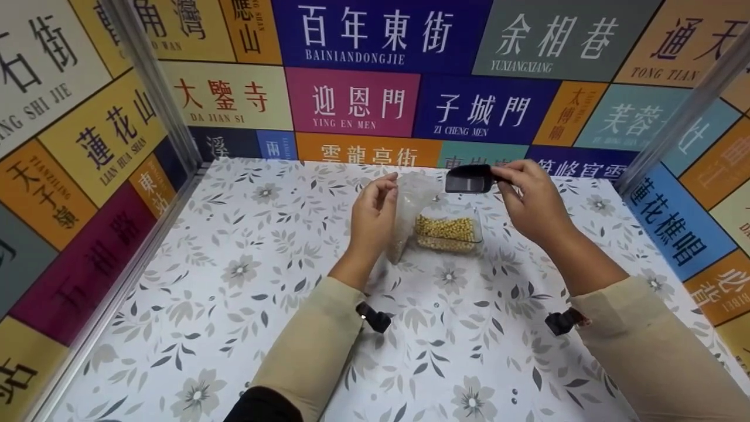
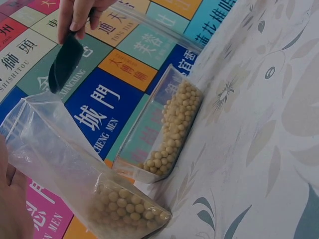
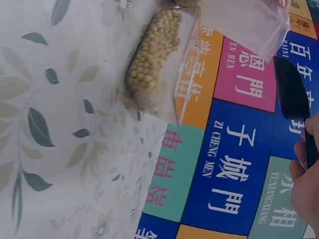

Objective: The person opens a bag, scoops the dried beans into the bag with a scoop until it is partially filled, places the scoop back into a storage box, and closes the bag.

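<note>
My left hand [image 1: 372,218] holds a clear plastic zip bag [image 1: 411,196] upright near its open top. Soybeans [image 2: 122,206] fill the bottom of the bag, as the left wrist view shows. To the right of the bag, a clear rectangular container [image 1: 477,225] sits on the table, partly filled with yellowish soybeans [image 1: 445,227]. My right hand [image 1: 536,202] grips a black scoop [image 1: 469,179] by its handle, above the container and level with the bag's mouth. No beans show on the scoop. In the right wrist view, the scoop's tip [image 3: 280,64] is close to the bag's opening.
A white tablecloth [image 1: 240,328] with grey flowers and leaves covers the table. Upright panels [image 1: 351,102] with coloured street-name signs stand behind the bag and container and along both sides. Metal corner posts [image 1: 170,99] join the panels.
</note>
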The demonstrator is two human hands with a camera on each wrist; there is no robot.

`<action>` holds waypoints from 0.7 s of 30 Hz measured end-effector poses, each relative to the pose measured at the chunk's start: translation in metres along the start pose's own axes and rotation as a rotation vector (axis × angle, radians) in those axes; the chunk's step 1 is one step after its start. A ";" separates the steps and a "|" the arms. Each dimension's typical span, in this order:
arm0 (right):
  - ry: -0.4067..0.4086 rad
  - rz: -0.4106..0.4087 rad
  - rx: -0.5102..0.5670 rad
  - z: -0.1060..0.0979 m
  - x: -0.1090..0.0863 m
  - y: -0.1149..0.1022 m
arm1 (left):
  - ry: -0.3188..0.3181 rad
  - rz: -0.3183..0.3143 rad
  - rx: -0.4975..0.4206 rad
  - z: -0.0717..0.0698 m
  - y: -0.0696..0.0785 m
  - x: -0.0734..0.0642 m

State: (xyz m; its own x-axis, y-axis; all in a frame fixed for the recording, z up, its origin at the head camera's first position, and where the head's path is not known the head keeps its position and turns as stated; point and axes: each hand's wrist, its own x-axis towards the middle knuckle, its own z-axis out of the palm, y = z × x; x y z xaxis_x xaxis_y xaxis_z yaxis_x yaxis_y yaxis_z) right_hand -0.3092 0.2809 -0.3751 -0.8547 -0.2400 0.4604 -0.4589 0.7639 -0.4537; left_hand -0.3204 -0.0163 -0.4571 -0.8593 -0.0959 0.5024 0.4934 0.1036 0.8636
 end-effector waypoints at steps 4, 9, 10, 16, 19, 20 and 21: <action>-0.011 0.044 0.009 0.008 -0.008 0.011 | 0.003 0.000 -0.003 0.000 0.000 0.000; -0.057 0.107 0.030 0.020 -0.019 0.022 | 0.003 0.019 -0.006 0.001 0.000 0.001; -0.064 0.115 0.032 0.022 -0.021 0.024 | 0.003 0.023 -0.005 0.001 0.000 0.001; -0.098 0.128 0.035 0.034 -0.030 0.036 | 0.011 0.026 0.001 0.002 0.000 0.001; -0.141 0.152 0.022 0.038 -0.034 0.040 | 0.015 0.024 -0.001 0.002 0.000 0.001; -0.157 0.161 0.017 0.039 -0.035 0.041 | 0.016 0.022 -0.002 0.002 0.000 0.001; -0.173 0.172 0.013 0.040 -0.036 0.042 | 0.017 0.019 -0.001 0.002 0.000 0.001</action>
State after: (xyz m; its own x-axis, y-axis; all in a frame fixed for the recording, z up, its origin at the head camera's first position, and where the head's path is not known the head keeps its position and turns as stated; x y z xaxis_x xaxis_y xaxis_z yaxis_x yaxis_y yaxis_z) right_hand -0.3072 0.2975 -0.4408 -0.9488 -0.2074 0.2383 -0.3054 0.7948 -0.5244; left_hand -0.3214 -0.0148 -0.4571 -0.8471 -0.1112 0.5197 0.5100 0.1047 0.8538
